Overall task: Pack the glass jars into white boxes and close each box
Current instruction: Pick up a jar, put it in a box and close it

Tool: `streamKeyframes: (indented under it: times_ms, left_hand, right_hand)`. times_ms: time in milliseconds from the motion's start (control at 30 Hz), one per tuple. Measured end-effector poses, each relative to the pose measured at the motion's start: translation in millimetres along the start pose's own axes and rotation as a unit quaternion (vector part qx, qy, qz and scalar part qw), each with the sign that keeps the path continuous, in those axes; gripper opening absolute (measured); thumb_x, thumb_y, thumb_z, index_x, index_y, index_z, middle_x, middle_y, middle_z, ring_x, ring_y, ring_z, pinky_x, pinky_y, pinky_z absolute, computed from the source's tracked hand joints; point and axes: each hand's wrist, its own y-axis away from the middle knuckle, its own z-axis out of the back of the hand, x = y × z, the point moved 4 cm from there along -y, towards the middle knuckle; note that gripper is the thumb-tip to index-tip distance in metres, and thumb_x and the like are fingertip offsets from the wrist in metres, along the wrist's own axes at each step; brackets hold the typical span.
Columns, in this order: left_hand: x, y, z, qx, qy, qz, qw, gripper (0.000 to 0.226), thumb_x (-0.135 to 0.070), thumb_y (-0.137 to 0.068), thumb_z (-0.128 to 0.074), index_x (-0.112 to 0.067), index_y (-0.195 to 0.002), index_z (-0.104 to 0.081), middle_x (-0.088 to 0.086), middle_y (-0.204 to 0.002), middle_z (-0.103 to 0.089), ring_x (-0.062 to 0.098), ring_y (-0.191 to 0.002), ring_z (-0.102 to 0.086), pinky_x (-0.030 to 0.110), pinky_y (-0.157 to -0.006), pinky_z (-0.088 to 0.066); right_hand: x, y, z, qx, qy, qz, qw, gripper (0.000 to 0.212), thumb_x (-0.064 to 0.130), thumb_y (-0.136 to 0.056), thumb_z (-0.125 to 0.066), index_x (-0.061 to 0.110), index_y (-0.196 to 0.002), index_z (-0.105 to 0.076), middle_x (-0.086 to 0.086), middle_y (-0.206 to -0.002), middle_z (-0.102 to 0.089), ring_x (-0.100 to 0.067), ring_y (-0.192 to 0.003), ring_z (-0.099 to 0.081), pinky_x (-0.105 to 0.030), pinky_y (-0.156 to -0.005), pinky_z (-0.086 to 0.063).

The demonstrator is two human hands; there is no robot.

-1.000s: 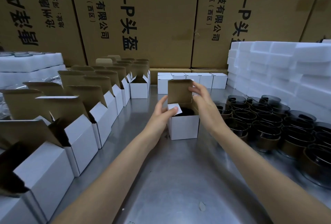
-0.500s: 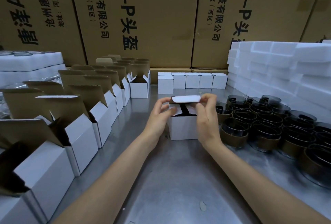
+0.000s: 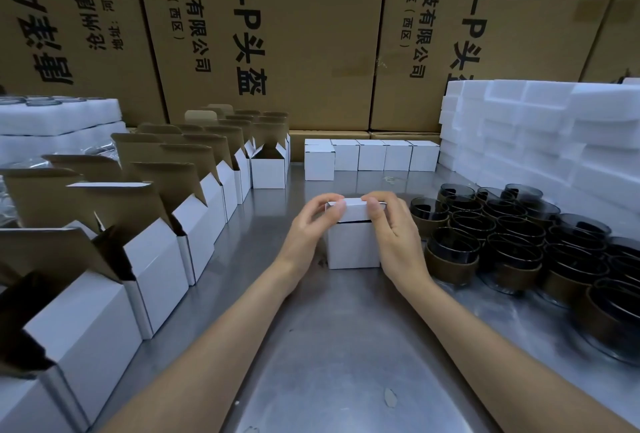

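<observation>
You are holding the white box [image 3: 353, 242] at the counter's [image 3: 332, 346] middle: left hand [image 3: 313, 228] and right hand [image 3: 393, 228] are each pinching its lid, grip clamped. Glass jars [image 3: 512, 242] are standing along the right edge.

I see a bare metal table [image 3: 332, 346] with a small scuff mark [image 3: 390, 398] near me. Tall brown cardboard cartons [image 3: 270, 34] printed with black Chinese characters stand along its far edge. White foam blocks [image 3: 540, 134] are stacked at right, and white foam trays [image 3: 59, 121] at left.
</observation>
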Motion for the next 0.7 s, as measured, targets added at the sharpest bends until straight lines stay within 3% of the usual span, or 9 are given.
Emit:
streamKeyframes:
  times_ms: [133,200,267,333,400,533,700]
  left_hand:
    - [-0.2,1.7,1.8,-0.025,-0.069,-0.053,0.996,0.020,-0.025,-0.088,-0.067,-0.020,-0.106,-0.064,-0.003,-0.117,-0.063,0.008,-0.113,-0.057,0.009,-0.080,-0.046]
    - [0.8,1.5,3.6,-0.021,-0.059,-0.041,0.997,0.020,-0.028,-0.086,-0.071,-0.024,-0.105,-0.065,-0.002,-0.119,-0.062,0.014,-0.119,-0.055,0.016,-0.087,-0.048]
    - [1.8,1.9,3.5,-0.008,-0.041,-0.021,0.999,0.026,-0.033,-0.079,-0.073,-0.026,-0.103,-0.066,0.000,-0.121,-0.062,0.023,-0.121,-0.055,0.037,-0.100,-0.048]
    - [1.9,1.9,3.8,-0.004,-0.030,-0.011,0.999,0.025,-0.039,-0.076,-0.069,-0.029,-0.099,-0.067,0.002,-0.119,-0.063,0.026,-0.119,-0.056,0.046,-0.104,-0.043]
    - [1.3,0.9,4.2,-0.007,-0.025,-0.003,1.000,0.022,-0.046,-0.076,-0.065,-0.031,-0.093,-0.069,-0.001,-0.110,-0.065,0.024,-0.114,-0.058,0.044,-0.103,-0.042]
    - [2.1,-1.4,4.1,-0.018,-0.026,0.009,0.999,0.023,-0.049,-0.076,-0.063,-0.032,-0.091,-0.070,-0.008,-0.101,-0.065,0.021,-0.107,-0.060,0.036,-0.092,-0.043]
    - [3.0,-0.2,4.8,-0.016,-0.015,0.019,1.000,0.024,-0.036,-0.075,-0.064,-0.025,-0.097,-0.065,0.001,-0.109,-0.063,0.018,-0.095,-0.060,0.038,-0.080,-0.043]
  right_hand:
    - [2.6,0.0,0.4,-0.001,-0.004,0.004,1.000,0.011,0.046,-0.094,-0.042,0.045,-0.089,-0.051,0.004,-0.103,-0.055,0.011,-0.094,-0.046,-0.012,-0.079,-0.036]
    - [2.0,0.6,-0.4,0.001,-0.005,0.007,1.000,0.009,0.041,-0.097,-0.045,0.043,-0.091,-0.052,0.004,-0.104,-0.054,0.011,-0.094,-0.046,-0.013,-0.078,-0.036]
    - [1.5,1.4,-0.8,0.003,-0.012,0.008,1.000,0.008,0.037,-0.096,-0.046,0.036,-0.095,-0.055,0.003,-0.105,-0.053,0.011,-0.094,-0.046,-0.016,-0.076,-0.037]
    - [2.8,2.2,-0.8,0.007,-0.030,0.002,1.000,0.015,0.037,-0.092,-0.044,0.031,-0.097,-0.056,0.003,-0.105,-0.053,0.011,-0.095,-0.045,-0.014,-0.078,-0.036]
    - [4.3,2.5,-0.3,0.006,-0.056,-0.014,0.998,0.024,0.040,-0.089,-0.038,0.029,-0.095,-0.058,0.006,-0.106,-0.053,0.013,-0.096,-0.045,-0.008,-0.080,-0.034]
    - [1.5,1.3,-0.3,0.001,-0.091,-0.041,0.995,0.027,0.022,-0.101,-0.036,0.033,-0.090,-0.059,-0.001,-0.112,-0.055,0.009,-0.096,-0.045,-0.018,-0.083,-0.034]
    - [-1.6,-0.4,-4.0,0.023,-0.111,-0.072,0.991,0.026,0.011,-0.098,-0.039,0.026,-0.101,-0.060,-0.006,-0.121,-0.051,0.012,-0.097,-0.043,-0.015,-0.087,-0.033]
